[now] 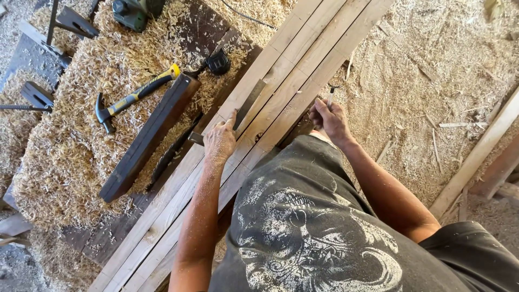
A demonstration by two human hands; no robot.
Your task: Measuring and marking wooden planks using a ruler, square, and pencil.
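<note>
Several long pale wooden planks lie side by side across a bench, running from lower left to upper right. A flat metal square rests across them. My left hand presses down on the square and the planks, fingers spread. My right hand sits at the near edge of the planks and grips a pencil, its tip at the wood beside the square.
A dark plank lies on the shaving-covered bench. A yellow-and-black hammer, a black tape measure and a green power tool lie beyond it. Sawdust covers the floor at right, where another pale board leans.
</note>
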